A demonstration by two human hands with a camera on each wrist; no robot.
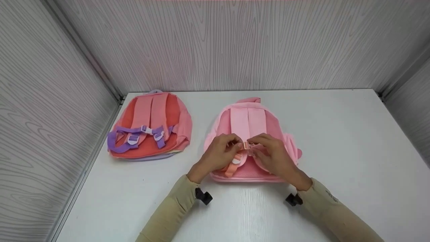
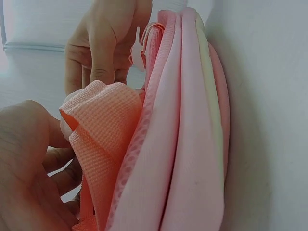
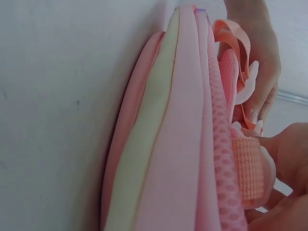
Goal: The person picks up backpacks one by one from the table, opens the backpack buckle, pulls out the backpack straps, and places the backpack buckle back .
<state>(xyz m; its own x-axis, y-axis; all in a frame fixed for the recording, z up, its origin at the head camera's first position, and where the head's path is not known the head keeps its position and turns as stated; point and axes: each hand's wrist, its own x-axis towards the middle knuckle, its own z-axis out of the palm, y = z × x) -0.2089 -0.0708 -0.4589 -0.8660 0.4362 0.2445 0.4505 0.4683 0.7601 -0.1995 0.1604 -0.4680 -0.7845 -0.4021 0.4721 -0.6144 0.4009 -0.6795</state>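
A pink backpack [image 1: 240, 121] lies on the table with its shoulder straps facing up. Over its middle, a pale buckle [image 1: 246, 145] on orange webbing is between both hands. My left hand [image 1: 220, 153] pinches the buckle's left side, and my right hand [image 1: 273, 156] pinches it from the right. The fingers partly cover the buckle. Below the left hand hang an orange strap [image 1: 231, 169] and a white strap adjuster [image 1: 237, 159]. In the left wrist view a folded loop of orange webbing [image 2: 108, 125] stands beside the left fingers.
Another backpack [image 1: 173, 114], coral and pink with purple straps, lies at the left. Its white buckle [image 1: 146, 130] is fastened across its shoulder straps. Grey wood-grain panels [image 1: 215, 47] border the white table [image 1: 342, 141] at the back and sides.
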